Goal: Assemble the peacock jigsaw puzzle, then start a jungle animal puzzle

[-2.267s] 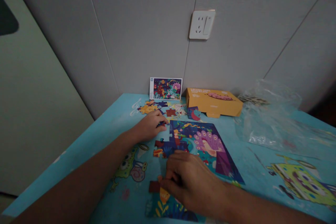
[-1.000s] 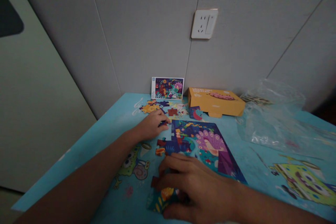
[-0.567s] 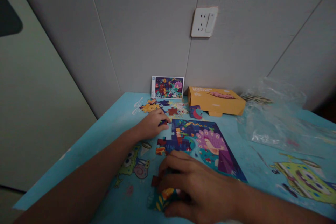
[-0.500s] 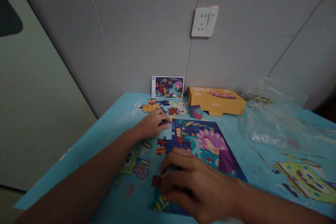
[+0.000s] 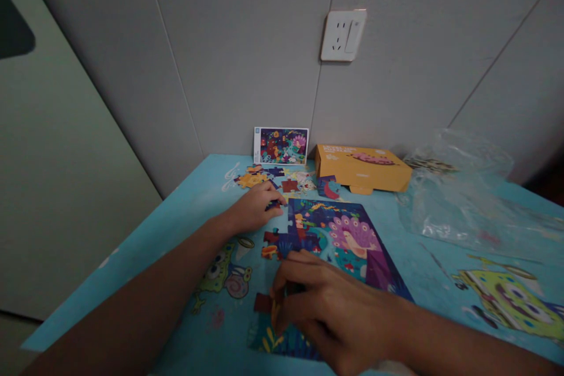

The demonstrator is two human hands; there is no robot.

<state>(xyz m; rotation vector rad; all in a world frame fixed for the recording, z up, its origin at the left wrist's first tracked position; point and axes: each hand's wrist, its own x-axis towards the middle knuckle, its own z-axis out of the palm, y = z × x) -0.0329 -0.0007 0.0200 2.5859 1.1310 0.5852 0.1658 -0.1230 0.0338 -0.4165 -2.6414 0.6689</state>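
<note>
A partly assembled colourful jigsaw puzzle [image 5: 348,238] with a peacock picture lies on the blue cartoon-printed table [image 5: 176,229]. My right hand [image 5: 326,305] lies curled over the puzzle's near left corner, fingertips pinched on a puzzle piece [image 5: 275,311] with yellow and orange on it. My left hand [image 5: 255,208] rests at the puzzle's far left corner, fingers closed on a small dark piece [image 5: 273,205]. Loose puzzle pieces [image 5: 273,179] lie scattered beyond my left hand.
A small reference picture card [image 5: 281,145] leans against the grey wall. An orange-yellow puzzle box [image 5: 363,168] lies beside it. A crumpled clear plastic bag [image 5: 462,194] sits at the right. A white wall socket [image 5: 342,35] is above. The table's left edge drops off near a pale cabinet.
My right hand has shifted over the near left corner, pressing and working the yellow-orange piece against the puzzle edge. My left hand has stayed in place.
</note>
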